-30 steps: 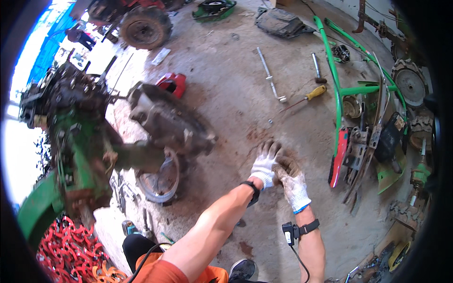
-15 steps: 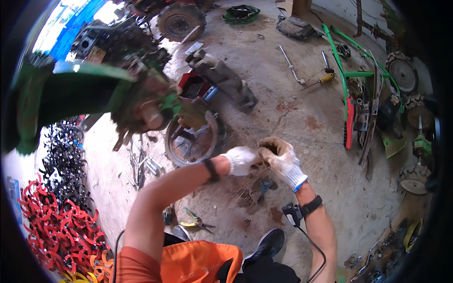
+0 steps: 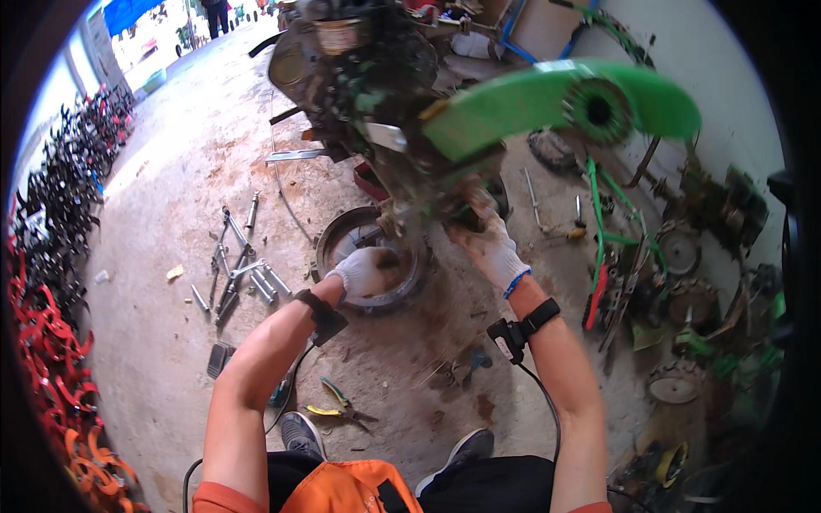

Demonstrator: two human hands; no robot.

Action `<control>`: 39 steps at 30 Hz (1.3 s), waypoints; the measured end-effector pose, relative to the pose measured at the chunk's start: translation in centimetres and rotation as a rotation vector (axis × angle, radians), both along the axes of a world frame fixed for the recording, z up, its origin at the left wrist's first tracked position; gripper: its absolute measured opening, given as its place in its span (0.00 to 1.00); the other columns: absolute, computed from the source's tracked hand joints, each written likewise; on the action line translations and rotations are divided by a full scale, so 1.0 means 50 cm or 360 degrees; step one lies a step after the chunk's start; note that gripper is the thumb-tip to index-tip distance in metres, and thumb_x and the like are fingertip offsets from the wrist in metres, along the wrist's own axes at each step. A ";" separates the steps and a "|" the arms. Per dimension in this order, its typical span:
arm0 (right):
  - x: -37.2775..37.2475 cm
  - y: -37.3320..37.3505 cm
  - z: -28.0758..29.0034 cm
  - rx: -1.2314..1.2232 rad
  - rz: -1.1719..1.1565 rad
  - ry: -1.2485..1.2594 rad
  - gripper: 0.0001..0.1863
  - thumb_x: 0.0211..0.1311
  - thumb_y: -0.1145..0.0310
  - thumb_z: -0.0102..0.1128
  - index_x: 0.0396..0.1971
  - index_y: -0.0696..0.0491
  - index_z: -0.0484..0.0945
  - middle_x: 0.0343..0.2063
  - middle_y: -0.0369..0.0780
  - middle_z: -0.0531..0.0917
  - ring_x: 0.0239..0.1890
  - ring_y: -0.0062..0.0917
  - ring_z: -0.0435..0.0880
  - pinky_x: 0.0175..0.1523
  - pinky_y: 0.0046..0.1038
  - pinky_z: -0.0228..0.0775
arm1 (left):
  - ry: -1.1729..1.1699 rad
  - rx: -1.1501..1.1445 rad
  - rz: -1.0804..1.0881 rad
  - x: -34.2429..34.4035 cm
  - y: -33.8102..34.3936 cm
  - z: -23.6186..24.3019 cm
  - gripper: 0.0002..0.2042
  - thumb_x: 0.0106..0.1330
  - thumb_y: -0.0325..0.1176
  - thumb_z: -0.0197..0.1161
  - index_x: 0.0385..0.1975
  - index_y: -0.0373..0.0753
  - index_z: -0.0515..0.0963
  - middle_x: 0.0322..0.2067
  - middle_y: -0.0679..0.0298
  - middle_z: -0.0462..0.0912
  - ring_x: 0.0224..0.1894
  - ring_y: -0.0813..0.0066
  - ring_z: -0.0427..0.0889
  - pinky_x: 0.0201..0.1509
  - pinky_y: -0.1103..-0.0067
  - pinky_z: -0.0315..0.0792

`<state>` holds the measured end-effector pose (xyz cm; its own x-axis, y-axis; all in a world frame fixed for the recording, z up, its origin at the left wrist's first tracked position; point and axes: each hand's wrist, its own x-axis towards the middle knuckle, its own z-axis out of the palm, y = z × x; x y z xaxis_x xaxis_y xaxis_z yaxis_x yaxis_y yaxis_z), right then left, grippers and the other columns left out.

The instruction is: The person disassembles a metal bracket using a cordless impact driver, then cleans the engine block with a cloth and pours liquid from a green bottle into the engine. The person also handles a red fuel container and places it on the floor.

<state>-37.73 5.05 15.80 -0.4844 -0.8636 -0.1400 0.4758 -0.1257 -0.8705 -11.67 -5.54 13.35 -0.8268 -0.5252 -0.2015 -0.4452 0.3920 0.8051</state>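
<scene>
Left hand (image 3: 369, 272) over round wheel (image 3: 340, 239), right hand (image 3: 484, 243) up at green-and-black machine (image 3: 363, 94). Grip — can't tell on either one.

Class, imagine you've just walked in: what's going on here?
A person in gloves is working at a green and dark machine. The left hand is at the wheel below it; the right hand reaches up to the machine's underside. Whether either grips anything is unclear. Pliers and loose metal parts lie on the floor.
</scene>
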 end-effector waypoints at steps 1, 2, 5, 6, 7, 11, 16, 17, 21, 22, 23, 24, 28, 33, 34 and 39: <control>-0.007 -0.011 -0.008 0.0043 -0.0046 0.0193 0.29 0.63 0.69 0.76 0.65 0.51 0.82 0.56 0.48 0.88 0.69 0.37 0.80 0.73 0.36 0.73 | 0.0169 0.0138 0.0097 0.006 -0.012 -0.005 0.16 0.79 0.37 0.67 0.59 0.34 0.84 0.43 0.61 0.91 0.41 0.75 0.88 0.45 0.76 0.82; -0.017 -0.010 -0.016 0.0085 0.0007 0.0900 0.28 0.63 0.70 0.75 0.65 0.48 0.83 0.56 0.48 0.88 0.72 0.37 0.78 0.75 0.36 0.71 | 0.0343 0.0278 0.0197 0.010 -0.027 -0.009 0.16 0.80 0.36 0.66 0.59 0.34 0.84 0.43 0.63 0.90 0.40 0.77 0.87 0.44 0.77 0.82; -0.041 0.021 -0.035 0.0154 0.0202 0.2240 0.24 0.70 0.72 0.66 0.65 0.39 0.85 0.58 0.48 0.88 0.74 0.41 0.73 0.74 0.38 0.71 | 0.0794 0.0829 0.0499 0.005 -0.061 -0.018 0.16 0.83 0.37 0.64 0.61 0.33 0.83 0.41 0.67 0.88 0.36 0.81 0.84 0.40 0.81 0.80; -0.051 0.029 -0.031 0.0191 0.0245 0.2678 0.24 0.71 0.73 0.66 0.65 0.42 0.84 0.58 0.48 0.88 0.68 0.41 0.79 0.69 0.39 0.75 | 0.0927 0.0944 0.0573 0.000 -0.072 -0.016 0.16 0.83 0.37 0.64 0.61 0.33 0.83 0.42 0.67 0.88 0.36 0.81 0.84 0.40 0.80 0.80; -0.056 0.037 -0.022 0.0221 0.0286 0.3111 0.24 0.71 0.73 0.66 0.66 0.44 0.83 0.57 0.48 0.89 0.62 0.41 0.84 0.65 0.40 0.80 | 0.1024 0.1047 0.0670 -0.005 -0.084 -0.012 0.17 0.83 0.37 0.64 0.62 0.33 0.82 0.43 0.66 0.89 0.36 0.81 0.84 0.40 0.80 0.80; -0.007 0.063 0.012 0.0770 0.0254 0.3269 0.24 0.71 0.72 0.66 0.66 0.42 0.84 0.55 0.50 0.89 0.52 0.47 0.90 0.56 0.43 0.85 | 0.1270 0.1525 0.0674 -0.031 -0.092 0.013 0.18 0.83 0.37 0.63 0.66 0.35 0.80 0.46 0.67 0.89 0.38 0.81 0.85 0.41 0.80 0.81; 0.056 0.072 0.046 0.0862 0.0189 0.3338 0.25 0.72 0.73 0.68 0.67 0.40 0.84 0.53 0.50 0.89 0.50 0.46 0.90 0.55 0.43 0.85 | 0.1338 0.1646 0.0490 -0.070 -0.078 0.031 0.16 0.83 0.34 0.62 0.63 0.32 0.81 0.46 0.65 0.89 0.40 0.79 0.86 0.43 0.78 0.81; 0.063 0.071 0.048 0.0697 0.0154 0.3143 0.26 0.71 0.74 0.69 0.67 0.41 0.83 0.55 0.48 0.88 0.54 0.43 0.89 0.59 0.42 0.84 | 0.1417 0.1644 0.0481 -0.075 -0.075 0.033 0.16 0.84 0.34 0.61 0.64 0.33 0.81 0.50 0.65 0.89 0.43 0.79 0.86 0.46 0.78 0.81; 0.094 0.075 0.037 0.0316 0.0107 0.1585 0.28 0.70 0.72 0.70 0.70 0.45 0.78 0.63 0.44 0.85 0.64 0.38 0.84 0.69 0.48 0.78 | 0.1422 0.1855 0.0466 -0.088 -0.066 0.039 0.17 0.85 0.33 0.60 0.66 0.32 0.80 0.57 0.63 0.89 0.54 0.75 0.88 0.57 0.77 0.84; 0.098 0.079 0.040 0.0239 0.0143 0.1190 0.27 0.72 0.70 0.70 0.69 0.47 0.78 0.62 0.41 0.85 0.64 0.36 0.83 0.71 0.50 0.76 | 0.1448 0.1892 0.0489 -0.089 -0.064 0.039 0.17 0.84 0.33 0.61 0.64 0.30 0.80 0.55 0.63 0.89 0.52 0.74 0.89 0.56 0.77 0.84; 0.101 0.085 0.044 0.0198 0.0188 0.0985 0.27 0.72 0.69 0.71 0.69 0.48 0.77 0.62 0.41 0.85 0.65 0.35 0.83 0.73 0.52 0.75 | 0.1481 0.1952 0.0480 -0.089 -0.063 0.039 0.17 0.84 0.33 0.62 0.63 0.28 0.80 0.53 0.62 0.90 0.50 0.73 0.89 0.55 0.78 0.83; 0.101 0.091 0.048 0.0143 0.0151 0.0888 0.26 0.73 0.67 0.71 0.69 0.49 0.77 0.62 0.40 0.85 0.66 0.35 0.82 0.75 0.54 0.73 | 0.1515 0.1999 0.0467 -0.089 -0.061 0.038 0.17 0.84 0.33 0.61 0.65 0.30 0.79 0.56 0.62 0.89 0.53 0.72 0.89 0.58 0.76 0.84; 0.072 0.128 0.080 0.0187 0.0064 0.1160 0.28 0.73 0.63 0.72 0.70 0.48 0.77 0.66 0.41 0.84 0.71 0.38 0.79 0.77 0.57 0.68 | 0.1636 0.2271 0.0339 -0.088 -0.056 0.025 0.18 0.85 0.34 0.59 0.69 0.34 0.77 0.63 0.59 0.86 0.58 0.67 0.88 0.64 0.70 0.84; 0.003 0.170 0.139 0.0261 0.0061 0.1020 0.23 0.80 0.62 0.61 0.71 0.47 0.76 0.70 0.38 0.81 0.74 0.38 0.75 0.83 0.58 0.59 | 0.1792 0.2477 0.0225 -0.097 -0.047 0.002 0.20 0.85 0.32 0.59 0.71 0.34 0.74 0.66 0.57 0.84 0.59 0.63 0.88 0.65 0.65 0.84; -0.001 0.178 0.153 0.0415 -0.0007 0.1318 0.23 0.82 0.62 0.58 0.72 0.47 0.75 0.70 0.37 0.80 0.74 0.37 0.75 0.84 0.57 0.57 | 0.1822 0.2513 0.0223 -0.099 -0.044 -0.002 0.20 0.85 0.32 0.59 0.71 0.34 0.74 0.66 0.57 0.84 0.59 0.63 0.88 0.65 0.65 0.84; 0.012 0.183 0.199 0.0419 -0.0129 0.1473 0.28 0.80 0.62 0.61 0.75 0.50 0.69 0.71 0.39 0.78 0.74 0.35 0.76 0.82 0.49 0.61 | 0.1845 0.2702 0.0246 -0.110 -0.046 -0.014 0.20 0.84 0.26 0.57 0.72 0.32 0.73 0.60 0.57 0.88 0.54 0.68 0.89 0.61 0.69 0.87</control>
